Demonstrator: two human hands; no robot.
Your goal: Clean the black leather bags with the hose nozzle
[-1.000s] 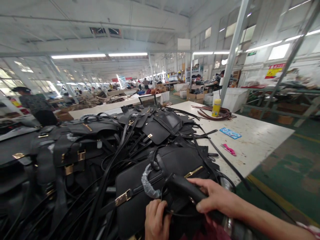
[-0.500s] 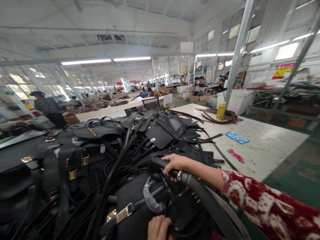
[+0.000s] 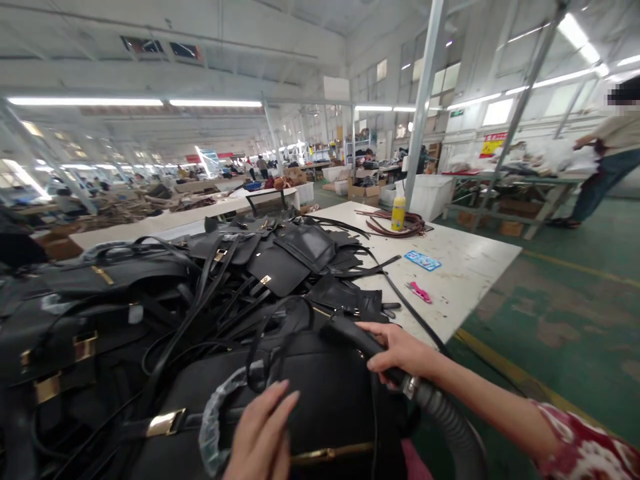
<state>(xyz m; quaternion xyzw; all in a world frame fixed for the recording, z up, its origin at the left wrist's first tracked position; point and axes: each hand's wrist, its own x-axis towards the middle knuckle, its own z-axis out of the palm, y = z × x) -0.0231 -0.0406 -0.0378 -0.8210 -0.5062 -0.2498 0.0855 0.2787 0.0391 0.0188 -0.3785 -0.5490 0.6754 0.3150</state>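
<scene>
A black bag [image 3: 330, 393] with a gold zip lies in front of me. Its handle [image 3: 215, 413] is wrapped in clear plastic, and a gold buckle [image 3: 165, 423] shows to the left. My left hand [image 3: 263, 433] is over the bag beside that handle, fingers stretched out; whether it touches the bag I cannot tell. The black nozzle [image 3: 360, 337] of a vacuum hose is in my right hand [image 3: 407, 350], its tip at the bag's upper right edge. From there the ribbed grey hose [image 3: 445, 420] curves down to the lower right.
More black bags and straps [image 3: 280, 267] are heaped on the left. On the white table [image 3: 470, 260] are pink snips [image 3: 420, 292], a blue card [image 3: 423, 261], a yellow bottle [image 3: 399, 212] and coiled brown straps [image 3: 375, 223]. A person [image 3: 610, 147] stands far right.
My view has turned to the right. My left hand has risen and straightened its fingers. The nozzle in my right hand has moved across to the bag's right side, and more of the bag shows.
</scene>
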